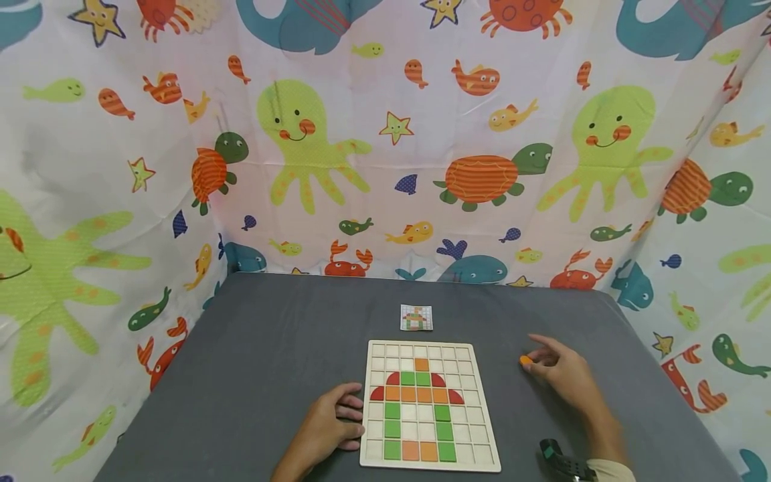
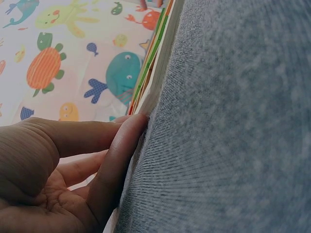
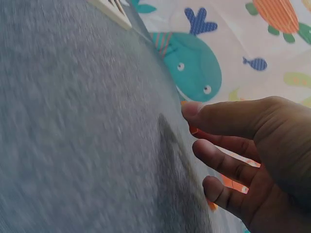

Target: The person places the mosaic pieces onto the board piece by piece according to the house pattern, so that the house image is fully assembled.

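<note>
A wooden grid board (image 1: 375,353) lies on the grey table, bearing green, orange and red pieces. Against its left edge rests my left hand (image 1: 330,425), fingers loosely bent; in the left wrist view the left hand's fingertips (image 2: 131,127) touch the board's side. To the right of the board, above the table, my right hand (image 1: 561,369) pinches a small orange piece (image 1: 526,360) between thumb and finger. In the right wrist view the thumb (image 3: 194,110) hides most of that piece, so its exact shape is unclear. The right hand's other fingers are spread and bent.
Behind the board lies a small picture card (image 1: 416,318) with a coloured grid pattern. A dark strap-like device (image 1: 563,462) sits at the right wrist. A printed sea-animal cloth (image 1: 361,201) hangs along the back and both sides of the grey table (image 1: 289,335).
</note>
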The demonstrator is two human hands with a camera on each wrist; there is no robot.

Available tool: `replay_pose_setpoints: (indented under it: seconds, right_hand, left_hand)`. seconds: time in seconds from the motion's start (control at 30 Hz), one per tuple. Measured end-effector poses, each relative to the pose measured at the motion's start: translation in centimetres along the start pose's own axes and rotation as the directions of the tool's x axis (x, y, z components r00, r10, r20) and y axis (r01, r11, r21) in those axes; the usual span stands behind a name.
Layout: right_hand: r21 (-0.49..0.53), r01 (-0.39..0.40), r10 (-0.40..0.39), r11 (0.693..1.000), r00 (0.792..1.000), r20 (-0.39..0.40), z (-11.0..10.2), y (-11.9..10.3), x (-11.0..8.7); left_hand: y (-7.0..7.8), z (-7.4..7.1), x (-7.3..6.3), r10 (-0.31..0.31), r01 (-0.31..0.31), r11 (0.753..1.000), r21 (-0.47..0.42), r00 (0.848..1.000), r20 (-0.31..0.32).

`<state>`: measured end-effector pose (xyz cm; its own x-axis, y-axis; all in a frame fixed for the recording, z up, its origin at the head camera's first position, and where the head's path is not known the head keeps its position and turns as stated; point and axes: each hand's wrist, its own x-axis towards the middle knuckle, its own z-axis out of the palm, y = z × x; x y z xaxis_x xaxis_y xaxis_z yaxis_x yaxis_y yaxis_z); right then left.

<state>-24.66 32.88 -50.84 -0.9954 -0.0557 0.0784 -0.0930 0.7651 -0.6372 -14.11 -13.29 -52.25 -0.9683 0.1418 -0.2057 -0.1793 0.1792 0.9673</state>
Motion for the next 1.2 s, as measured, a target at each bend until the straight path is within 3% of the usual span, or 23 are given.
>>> replay_pose_setpoints:
  seconds: [0.33,0.6,1.2]
  right_hand:
    - [0.031,0.119,-0.117,0.992,0.992,-0.046,1.6,-2.9,0.5]
    - [0.091,0.172,-0.173,0.981,0.985,-0.005,3.3,-5.1,0.9]
    - [0.152,0.171,-0.186,0.974,0.979,0.089,7.2,-9.7,1.9]
  left_hand:
    - [0.2,0.0,-0.1,0.003,-0.003,1.000,-0.001,1.000,0.000]
    - [0.2,0.0,0.0,-0.001,0.001,1.000,0.007,1.000,-0.004]
    - [0.0,0.1,0.2,-0.014,0.014,1.000,0.006,1.000,-0.010]
